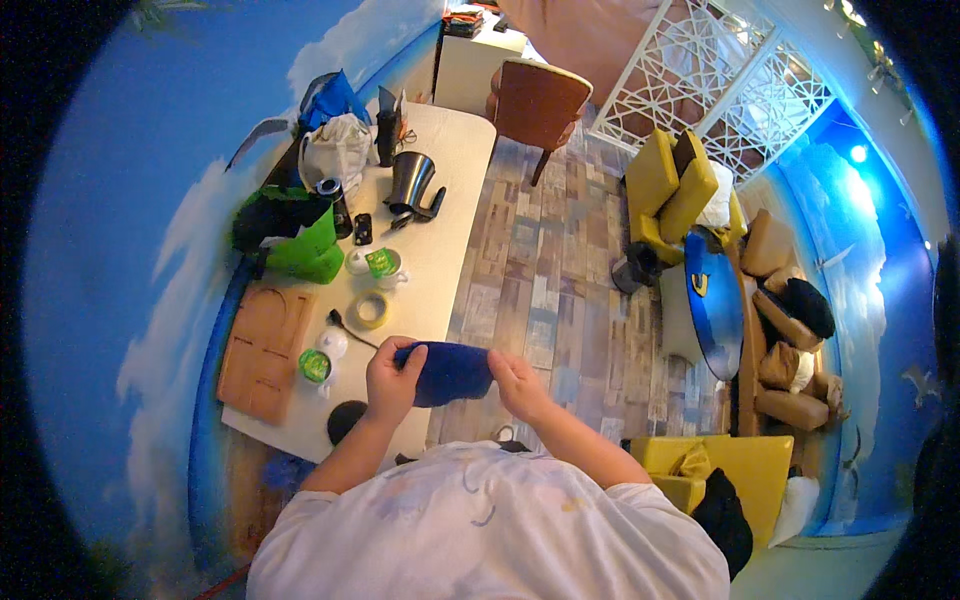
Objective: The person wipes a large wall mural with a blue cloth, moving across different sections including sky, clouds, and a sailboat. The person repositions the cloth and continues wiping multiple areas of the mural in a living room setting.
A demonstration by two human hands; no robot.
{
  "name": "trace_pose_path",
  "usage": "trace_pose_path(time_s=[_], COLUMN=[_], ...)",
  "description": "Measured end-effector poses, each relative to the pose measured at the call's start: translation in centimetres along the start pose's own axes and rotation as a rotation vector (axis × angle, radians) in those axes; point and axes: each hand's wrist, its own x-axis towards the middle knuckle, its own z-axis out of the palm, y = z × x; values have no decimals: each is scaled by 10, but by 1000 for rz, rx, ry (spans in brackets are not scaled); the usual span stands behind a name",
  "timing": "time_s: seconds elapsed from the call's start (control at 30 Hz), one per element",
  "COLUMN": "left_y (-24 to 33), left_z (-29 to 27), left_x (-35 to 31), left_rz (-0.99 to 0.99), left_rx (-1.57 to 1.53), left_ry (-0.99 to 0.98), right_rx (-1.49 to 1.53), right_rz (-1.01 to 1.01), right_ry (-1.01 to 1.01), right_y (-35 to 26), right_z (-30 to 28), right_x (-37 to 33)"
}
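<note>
Camera sits up on wearer's head, left one of side-by-side pair, tipped steeply down and forward. Wide fisheye: corners black, blue wall (110, 250) bending along rim. White shirt (480, 510) nearest, looming across bottom; left hand (393, 378) and right hand (517, 388) close in, just below middle. Desk (455, 150) seen from above on left, plank floor (520, 250) through centre, yellow sofa (770, 470) lower right. Brown chair (542, 105) well off, near top.
</note>
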Motion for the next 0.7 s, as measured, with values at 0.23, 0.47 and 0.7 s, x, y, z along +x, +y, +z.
trace_pose_path(time_s=[0.23, 0.47, 0.7], left_y=[-20, 14, 4], left_z=[132, 255, 273], left_x=[47, 105, 176], left_rz=[111, 368, 306], left_rx=[-88, 114, 222], left_ry=[38, 31, 66], right_rx=[433, 251, 433], right_rz=[168, 110, 157], right_ry=[-115, -66, -97], right_y=[7, -12, 3], right_z=[-128, -239, -277], right_x=[36, 72, 152])
